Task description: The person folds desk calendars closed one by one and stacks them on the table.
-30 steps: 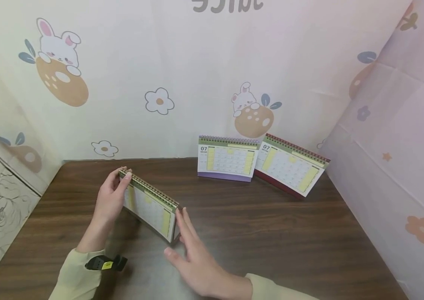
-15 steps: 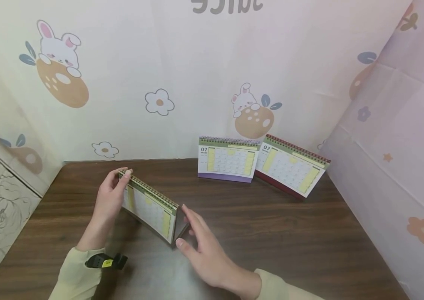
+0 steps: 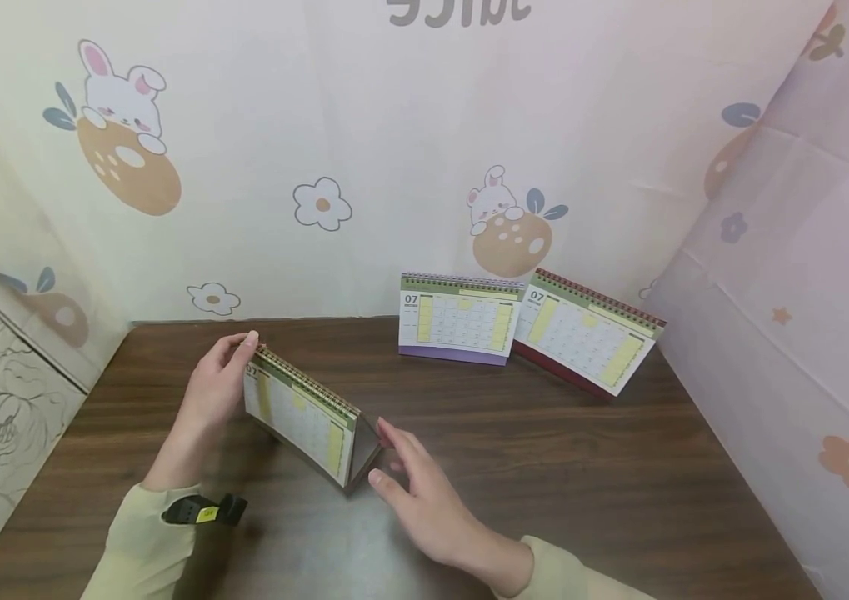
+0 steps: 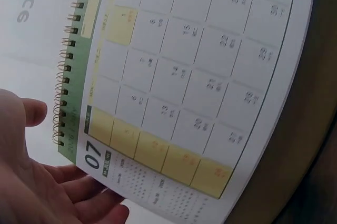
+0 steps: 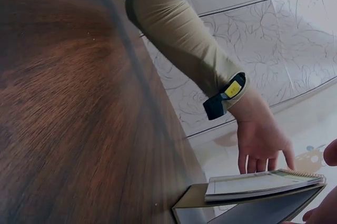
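A spiral-bound desk calendar (image 3: 300,417) with a gold coil and dark base stands tent-like on the left half of the table. At its left end is my left hand (image 3: 217,379). In the left wrist view that hand's thumb (image 4: 35,112) is apart from the coil, while its loosely bent fingers pass behind the calendar's side edge. My right hand (image 3: 431,508) is beside the open right end, thumb and fingers spread apart, fingertips close to the back panel. The right wrist view shows the calendar (image 5: 258,184) end-on, with the left hand (image 5: 263,140) beyond it.
Toward the back right stand a purple-based calendar (image 3: 457,321) and a dark-red-based one (image 3: 585,333), their adjoining ends overlapping in view. Behind the brown wooden table (image 3: 544,483) hangs a curtain (image 3: 394,125) printed with rabbits. A black band (image 3: 202,510) is on the left wrist.
My right hand has drawn back rightward from the calendar's end, exposing its hollow side. My left thumb has moved off the calendar's front top corner. The calendar has barely shifted.
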A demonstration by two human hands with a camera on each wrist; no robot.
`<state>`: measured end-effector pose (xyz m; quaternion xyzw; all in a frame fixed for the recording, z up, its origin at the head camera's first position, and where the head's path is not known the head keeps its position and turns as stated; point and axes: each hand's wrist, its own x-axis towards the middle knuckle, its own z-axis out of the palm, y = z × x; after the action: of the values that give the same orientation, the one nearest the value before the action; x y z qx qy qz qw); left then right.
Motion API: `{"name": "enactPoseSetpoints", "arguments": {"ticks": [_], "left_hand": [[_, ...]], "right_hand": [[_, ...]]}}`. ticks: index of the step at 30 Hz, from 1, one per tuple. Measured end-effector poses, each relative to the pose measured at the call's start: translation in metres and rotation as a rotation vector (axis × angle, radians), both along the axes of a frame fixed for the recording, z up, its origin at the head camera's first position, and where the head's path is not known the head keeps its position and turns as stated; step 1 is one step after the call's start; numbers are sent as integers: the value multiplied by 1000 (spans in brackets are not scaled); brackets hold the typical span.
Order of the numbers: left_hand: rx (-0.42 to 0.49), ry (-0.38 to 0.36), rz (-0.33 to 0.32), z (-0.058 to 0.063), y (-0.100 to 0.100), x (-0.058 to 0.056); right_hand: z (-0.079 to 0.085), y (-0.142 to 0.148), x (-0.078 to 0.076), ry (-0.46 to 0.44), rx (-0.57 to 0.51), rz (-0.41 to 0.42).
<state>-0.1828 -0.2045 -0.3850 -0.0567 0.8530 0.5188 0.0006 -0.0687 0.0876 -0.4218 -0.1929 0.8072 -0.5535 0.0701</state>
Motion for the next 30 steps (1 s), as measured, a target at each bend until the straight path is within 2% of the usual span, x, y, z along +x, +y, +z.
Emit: {"name": "enactPoseSetpoints", "arguments": {"ticks": [6, 10, 15, 20, 30], "left_hand": [[-109, -63, -19, 3, -2, -2], [-134, -84, -33, 3, -2, -2], [-92, -85, -27, 3, -1, -2], [-50, -86, -25, 1, -1, -3], [50, -29, 16, -3, 2, -5]], "right_hand": [[-4, 1, -3, -17, 14, -9], [-6, 0, -4, -55, 4, -16], [-9, -4, -6, -103, -19, -34], [-8, -5, -8, -123, -94, -38], [-7, -5, -10, -144, -159, -32]]}}
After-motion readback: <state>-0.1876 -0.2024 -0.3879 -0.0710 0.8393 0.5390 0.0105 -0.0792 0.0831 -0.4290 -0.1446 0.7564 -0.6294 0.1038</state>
